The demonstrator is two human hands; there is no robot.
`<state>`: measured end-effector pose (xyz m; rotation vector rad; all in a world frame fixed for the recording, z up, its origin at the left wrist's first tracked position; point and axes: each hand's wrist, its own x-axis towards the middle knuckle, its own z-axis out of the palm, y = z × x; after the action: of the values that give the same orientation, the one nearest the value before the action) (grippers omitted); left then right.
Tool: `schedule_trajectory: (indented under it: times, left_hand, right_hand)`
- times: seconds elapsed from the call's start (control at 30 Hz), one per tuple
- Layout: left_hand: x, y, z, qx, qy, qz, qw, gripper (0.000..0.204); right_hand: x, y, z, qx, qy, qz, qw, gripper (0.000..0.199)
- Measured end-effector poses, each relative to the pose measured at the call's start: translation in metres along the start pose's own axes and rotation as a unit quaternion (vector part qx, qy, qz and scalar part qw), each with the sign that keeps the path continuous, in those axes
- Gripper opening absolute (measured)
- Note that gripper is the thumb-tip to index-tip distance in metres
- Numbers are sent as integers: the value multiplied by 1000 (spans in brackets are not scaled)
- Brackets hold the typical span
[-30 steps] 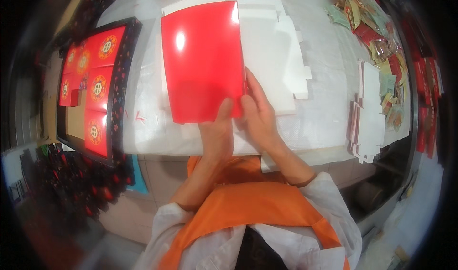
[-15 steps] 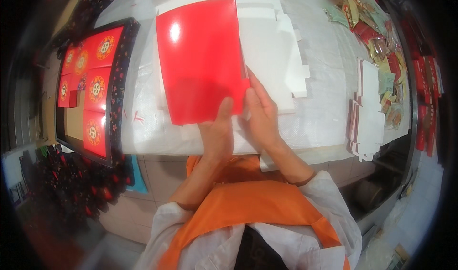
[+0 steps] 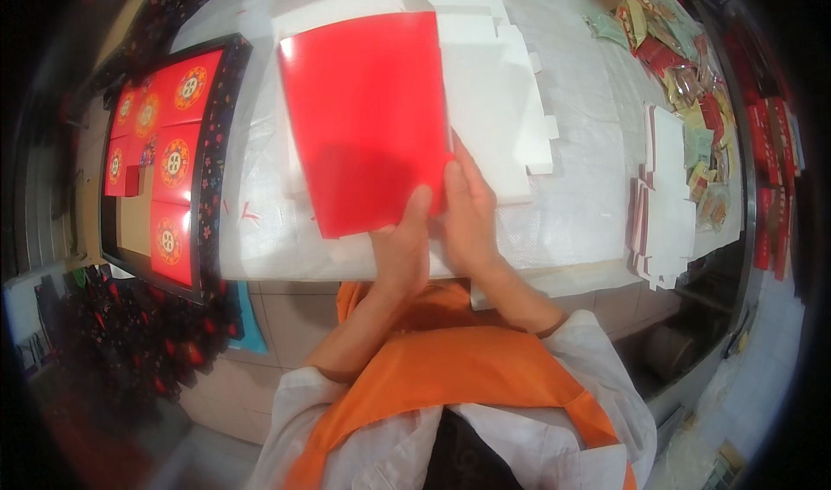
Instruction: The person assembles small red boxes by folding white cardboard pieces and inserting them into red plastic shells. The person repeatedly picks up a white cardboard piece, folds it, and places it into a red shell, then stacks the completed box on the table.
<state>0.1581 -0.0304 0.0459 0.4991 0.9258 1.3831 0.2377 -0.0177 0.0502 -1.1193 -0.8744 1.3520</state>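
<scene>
Gripping a red sheet [image 3: 368, 118], both hands' fingers [image 3: 459, 183] hover over the white-covered table [image 3: 580, 187] beside a tiled floor [image 3: 286, 317].

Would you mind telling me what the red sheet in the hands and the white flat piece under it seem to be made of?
Red sheet: likely glossy coated card; it stays flat and shows a bright glare spot. White die-cut blank: probably matte paperboard, with notched tabs along its edge and no shine. Both hands grip the sheet's lower edge.

Red sheet [image 3: 368, 122] hides the white cutouts [image 3: 493, 100] beneath.
</scene>
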Motion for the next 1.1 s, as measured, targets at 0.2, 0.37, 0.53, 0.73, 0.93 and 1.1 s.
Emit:
schedule_trajectory:
  times: [0.2, 0.37, 0.53, 0.73, 0.93, 1.1]
  left_hand:
    - [-5, -5, -4, 12, 16, -27, 999, 40]
    - [2, 9, -4, 1, -16, -28, 999, 38]
    - [5, 10, -8, -58, -37, -64, 996, 42]
    - [-1, 8, -2, -90, -9, -51, 995, 40]
    - [1, 2, -7, -59, 8, -33, 998, 43]
    - [0, 2, -7, -69, 14, -34, 997, 40]
  right_hand:
    - [1, 3, 0, 54, -14, 13, 998, 46]
    - [-9, -5, -3, -2, -46, 36, 998, 45]
    - [-18, 7, -10, -104, -21, -3, 994, 42]
    - [-18, 9, -8, -138, 0, -20, 990, 41]
    - [-17, -3, -4, -236, -52, -62, 968, 44]
    - [-17, -1, -8, -233, -105, -69, 964, 48]
